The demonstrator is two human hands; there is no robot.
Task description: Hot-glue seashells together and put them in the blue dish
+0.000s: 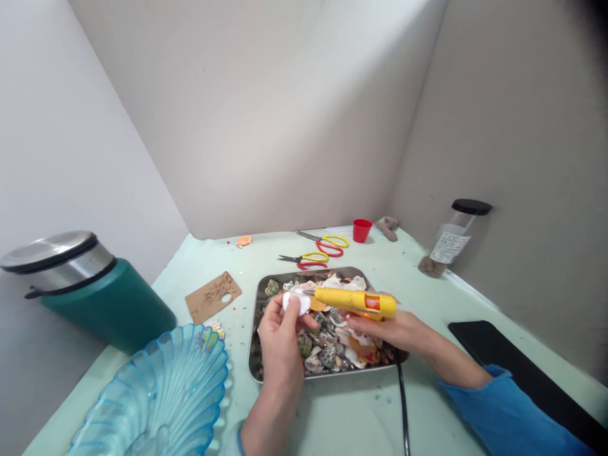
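My left hand [281, 335] pinches a small white scalloped piece, apparently a shell [298, 303], above a metal tray [327, 375]. In my right hand [396, 329] is a yellow glue gun [349, 297], held level with its nozzle pointing left. The nozzle tip is at the upper right part of the white shell; whether they touch I cannot tell. Many seashells [327, 354] in white, brown, green and orange fill the tray below both hands. A black cord [403, 405] runs from under the right hand toward the front edge.
A blue shell-shaped dish [161, 386] and green flask [109, 304] stand left, near a brown card [213, 296]. Behind the tray lie two scissors [313, 256] and a red cup [361, 231]. At right are a lidded jar [449, 240] and a black slab [503, 361].
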